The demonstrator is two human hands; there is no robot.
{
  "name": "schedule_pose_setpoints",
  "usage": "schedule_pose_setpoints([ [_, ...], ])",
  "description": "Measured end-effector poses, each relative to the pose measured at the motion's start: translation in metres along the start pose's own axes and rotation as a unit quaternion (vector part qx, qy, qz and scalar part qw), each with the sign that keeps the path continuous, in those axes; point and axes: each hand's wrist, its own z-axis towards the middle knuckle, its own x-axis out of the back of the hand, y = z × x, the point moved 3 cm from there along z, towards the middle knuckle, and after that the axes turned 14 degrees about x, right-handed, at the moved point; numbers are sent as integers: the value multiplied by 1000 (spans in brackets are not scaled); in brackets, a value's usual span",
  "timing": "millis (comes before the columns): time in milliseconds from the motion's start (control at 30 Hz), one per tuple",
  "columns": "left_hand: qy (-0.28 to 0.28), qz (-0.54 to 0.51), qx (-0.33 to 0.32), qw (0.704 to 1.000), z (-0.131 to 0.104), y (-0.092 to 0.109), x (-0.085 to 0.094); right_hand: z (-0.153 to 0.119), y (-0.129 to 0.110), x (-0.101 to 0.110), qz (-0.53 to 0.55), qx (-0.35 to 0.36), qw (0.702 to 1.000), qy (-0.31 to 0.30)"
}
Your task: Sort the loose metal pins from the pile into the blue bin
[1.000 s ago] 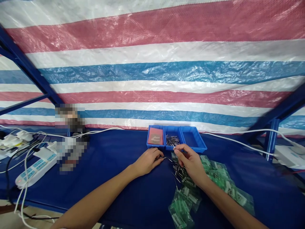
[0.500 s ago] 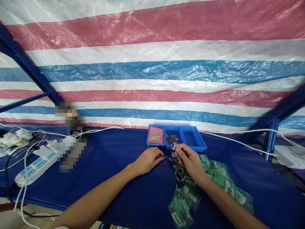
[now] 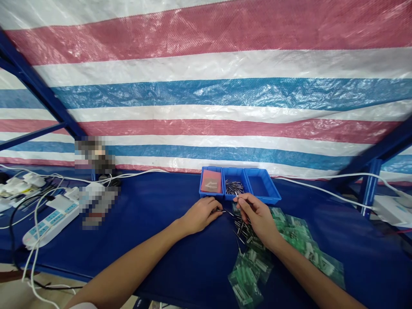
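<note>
My left hand (image 3: 202, 214) rests on the blue table, its fingers closed on a thin dark metal rod (image 3: 222, 210) whose tip sticks out to the right. Another slim rod (image 3: 237, 194) is pinched between the thumb and fingers of my right hand (image 3: 255, 214), in front of the middle blue bin. Beneath and beside the right hand lies a loose pile of similar rods (image 3: 240, 227). More of these rods (image 3: 234, 187) fill part of the middle bin (image 3: 236, 172). Green-tinted plastic packets (image 3: 244, 279) with pale pieces inside spread below and right of that hand.
The left bin (image 3: 210, 195) holds a pink block with a pale arrow-like shape. A third bin (image 3: 262, 184) adjoins on the right. A white power strip (image 3: 51, 223) with cables stands at left, a white box (image 3: 391, 210) at right. Striped sheeting (image 3: 225, 94) hangs behind.
The view has shifted very slightly. Both hands keep nearly the same place and grip.
</note>
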Motion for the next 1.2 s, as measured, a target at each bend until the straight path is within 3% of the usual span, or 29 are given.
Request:
schedule_pose_setpoints([
  [300,2,-4,-1,1000,0,1,1,2,-5,-1,24,0,999,24],
  [600,-1,-15,2,1000,0,3,3,0,-5,3,-18,25,999,31],
  [800,2,-5,1,1000,0,3,2,0,-1,0,109,-50,993,22],
  [1000,2,14,-2,1000,1,3,1,0,-7,-4,177,-71,981,26],
  [1200,7,6,-11,1000,0,2,0,1,-8,-3,84,-29,996,21],
])
